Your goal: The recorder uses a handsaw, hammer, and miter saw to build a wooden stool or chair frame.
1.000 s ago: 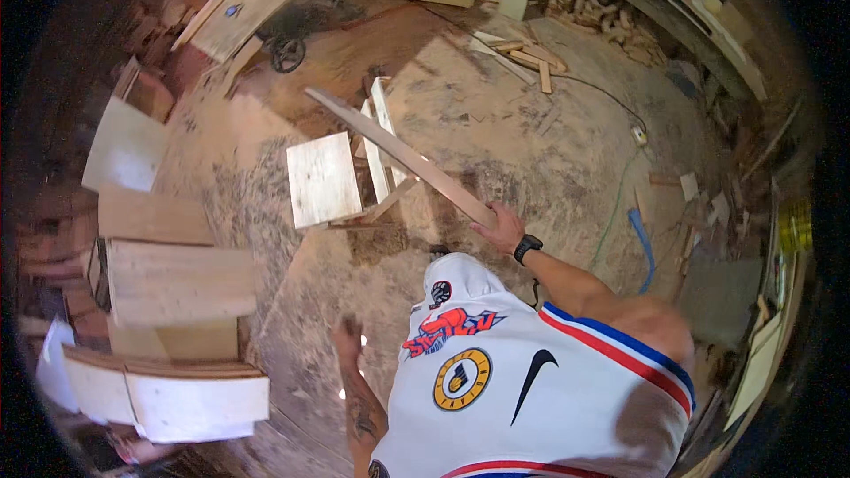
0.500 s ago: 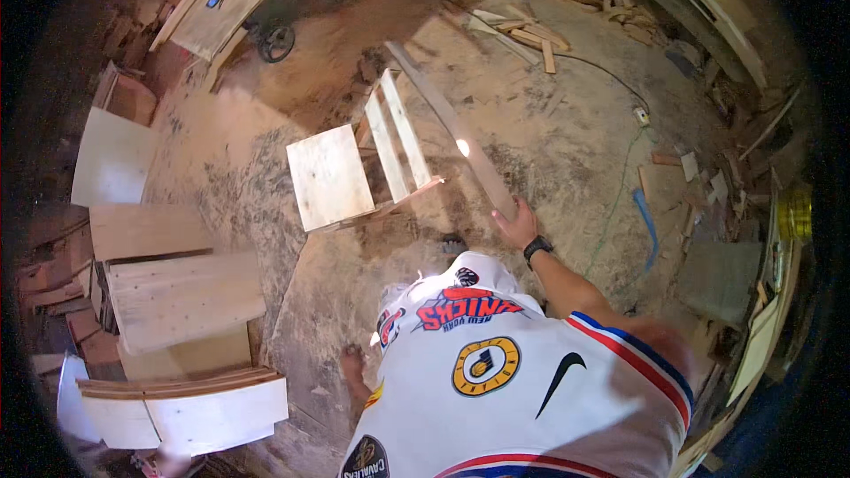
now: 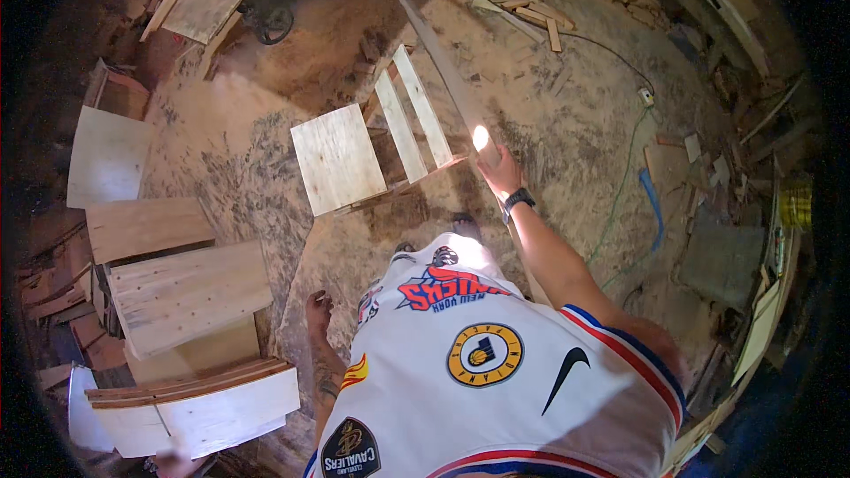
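Note:
My right hand (image 3: 501, 173) is closed around a long, narrow wooden plank (image 3: 440, 60), which slants away toward the far side. A pale strip continues beneath my right forearm, partly hidden by it. Left of the plank stands a chair-like wooden piece with a pale square panel (image 3: 339, 159) and two light slats (image 3: 413, 111). The plank passes close beside the slats; whether they touch I cannot tell. My left hand (image 3: 319, 312) hangs low by my side, fingers loosely bent and apart, with nothing seen in it.
Similar pale wooden panels (image 3: 190, 292) stand in a row at the left. Scrap wood (image 3: 531, 13) lies at the far right, near a cable with a socket (image 3: 646, 97). A blue strip (image 3: 652, 210) lies at right. A workbench (image 3: 205, 9) stands far left.
My right hand has moved forward and slightly left, and the plank has shifted farther away with it. My left hand has swung outward to the left and forward.

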